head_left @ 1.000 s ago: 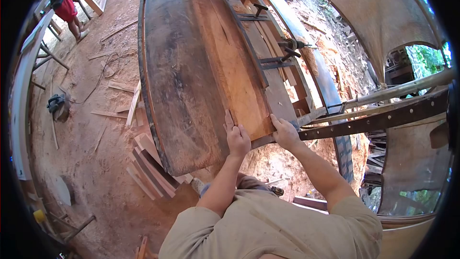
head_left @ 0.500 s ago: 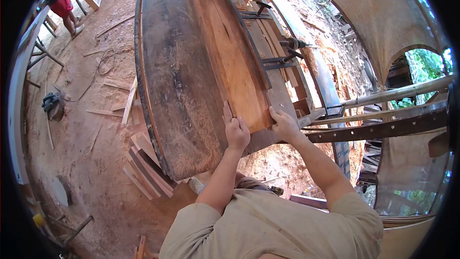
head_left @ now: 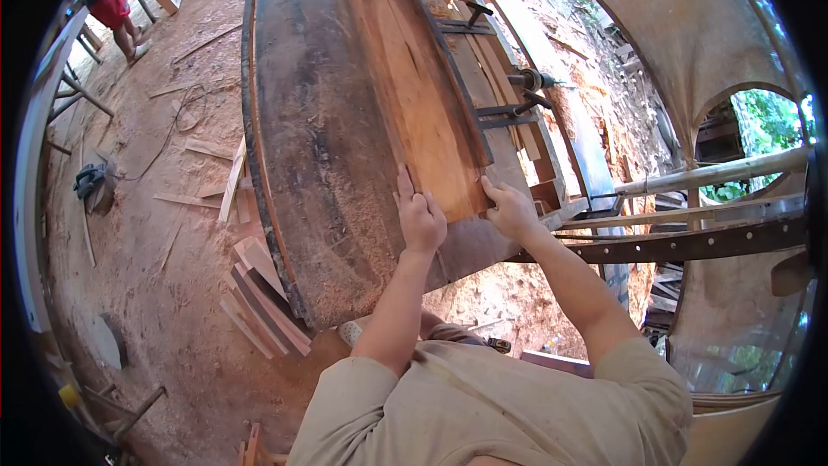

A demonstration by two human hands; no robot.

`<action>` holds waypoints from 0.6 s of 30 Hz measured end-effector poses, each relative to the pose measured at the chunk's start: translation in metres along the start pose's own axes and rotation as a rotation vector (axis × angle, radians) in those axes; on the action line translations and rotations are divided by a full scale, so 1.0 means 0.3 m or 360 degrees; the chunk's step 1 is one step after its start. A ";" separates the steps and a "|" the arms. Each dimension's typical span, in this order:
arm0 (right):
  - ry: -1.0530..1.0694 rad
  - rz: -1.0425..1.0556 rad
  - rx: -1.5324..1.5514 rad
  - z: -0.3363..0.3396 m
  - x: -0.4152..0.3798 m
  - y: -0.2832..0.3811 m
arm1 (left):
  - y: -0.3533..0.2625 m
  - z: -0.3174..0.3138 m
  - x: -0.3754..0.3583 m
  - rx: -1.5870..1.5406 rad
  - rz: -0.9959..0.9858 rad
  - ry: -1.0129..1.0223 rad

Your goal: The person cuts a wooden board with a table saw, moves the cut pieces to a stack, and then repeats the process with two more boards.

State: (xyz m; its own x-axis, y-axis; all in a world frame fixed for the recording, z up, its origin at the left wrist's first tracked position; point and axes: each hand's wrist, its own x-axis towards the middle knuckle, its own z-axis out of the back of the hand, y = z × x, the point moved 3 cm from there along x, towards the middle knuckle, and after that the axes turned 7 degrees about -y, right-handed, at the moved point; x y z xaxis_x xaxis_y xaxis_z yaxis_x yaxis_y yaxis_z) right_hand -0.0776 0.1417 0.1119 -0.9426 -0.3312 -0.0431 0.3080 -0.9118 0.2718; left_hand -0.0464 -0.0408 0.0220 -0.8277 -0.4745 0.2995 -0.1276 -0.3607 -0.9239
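A long, light orange-brown board lies lengthwise on a dark, worn workbench. My left hand grips the board's near left corner, with one finger stretched along its left edge. At the near right corner, my right hand holds the board between thumb and fingers. Against the board's right side lies a dark strip, and beyond it are clamps with bar handles. Sawdust is scattered over the bench top to the left of the board.
Curved wood offcuts lie on the floor beside the bench's near left corner. A power tool with a cord rests farther left. At the upper left stands another person in red shorts. Long beams extend at the right.
Both my hands and the board's near end have shifted slightly forward, away from my body. More of the bench's near edge shows. The grip looks the same.
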 end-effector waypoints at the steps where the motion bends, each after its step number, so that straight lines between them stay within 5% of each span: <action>1: -0.0032 -0.0011 -0.0006 -0.002 0.008 -0.005 | 0.002 -0.002 0.009 0.0016 0.0019 0.0007; 8: -0.0403 0.0030 -0.0084 0.002 0.057 -0.023 | 0.038 -0.032 0.062 0.0200 0.0053 -0.0028; 18: -0.0357 0.0019 0.0059 -0.005 0.165 -0.039 | 0.061 -0.062 0.151 0.0325 0.0104 -0.0045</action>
State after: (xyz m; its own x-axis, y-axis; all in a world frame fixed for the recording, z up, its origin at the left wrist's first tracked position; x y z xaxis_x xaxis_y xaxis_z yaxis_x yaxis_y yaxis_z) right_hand -0.1278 0.1354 0.1051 -0.9452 -0.2760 0.1741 0.3184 -0.8972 0.3061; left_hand -0.0965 -0.0540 0.0142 -0.8147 -0.5233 0.2500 0.0413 -0.4823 -0.8750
